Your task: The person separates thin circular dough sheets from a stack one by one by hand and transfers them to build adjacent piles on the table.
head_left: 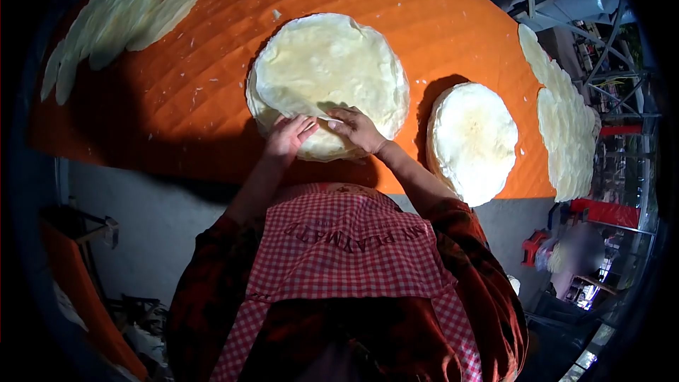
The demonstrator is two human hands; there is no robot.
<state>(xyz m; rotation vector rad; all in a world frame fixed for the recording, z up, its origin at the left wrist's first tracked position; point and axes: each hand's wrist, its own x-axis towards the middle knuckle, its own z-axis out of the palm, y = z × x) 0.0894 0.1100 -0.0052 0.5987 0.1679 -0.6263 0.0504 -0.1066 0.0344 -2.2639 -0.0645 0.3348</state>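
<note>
A stack of thin, pale round sheets [325, 64], like flatbread or rice paper, lies in front of me on an orange cloth. The top sheet's near edge is lifted slightly and creased between my hands. My left hand [286, 136] is at that edge, palm partly turned up, with its fingertips closed at the sheet. To its right, my right hand [358, 129] pinches the same edge between thumb and fingers. Part of the fingertips is hidden by the sheet. Below the lifted edge, more sheets of the stack show.
A second, taller stack of round sheets [472, 141] stands at the right near edge of the orange cloth [191, 99]. Overlapping sheets spread at far left [138, 10] and far right [562, 124]. Small white crumbs dot the cloth. A red stool [534, 247] stands on the floor at right.
</note>
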